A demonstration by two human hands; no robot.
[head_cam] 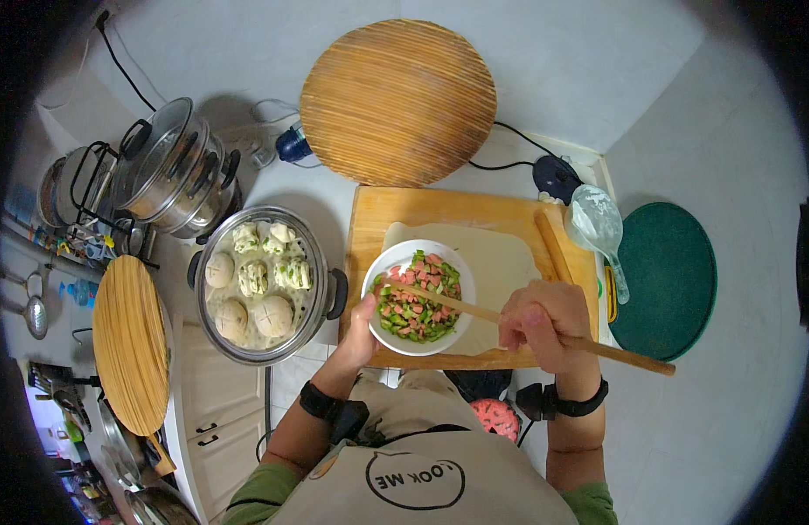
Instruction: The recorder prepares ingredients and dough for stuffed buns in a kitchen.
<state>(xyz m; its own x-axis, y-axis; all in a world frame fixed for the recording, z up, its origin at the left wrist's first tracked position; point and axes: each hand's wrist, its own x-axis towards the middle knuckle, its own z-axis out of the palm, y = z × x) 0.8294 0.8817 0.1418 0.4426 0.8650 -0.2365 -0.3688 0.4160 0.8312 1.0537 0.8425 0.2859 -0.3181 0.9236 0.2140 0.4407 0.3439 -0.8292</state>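
My left hand [358, 335] grips the left rim of a white bowl [467, 321] holding diced green vegetable and pink sausage-like pieces. In my right hand [542, 321] is a long wooden utensil [454, 302]. Its far end rests in the diced mix, and its thick near end sticks out past my wrist. The bowl stands over a rolled-out sheet of pale dough [499, 262], hiding part of it. Under the dough lies a wooden board [431, 205]. Along the board's right side is a wooden rolling pin [553, 246].
A steamer pot [316, 328] left of the board holds several buns and green-flecked rolls. Stacked steamer pots [175, 174] stand behind it. A round bamboo lid [398, 102] leans at the back wall. Right are a floury plastic scoop [595, 220] and a green round mat [663, 282].
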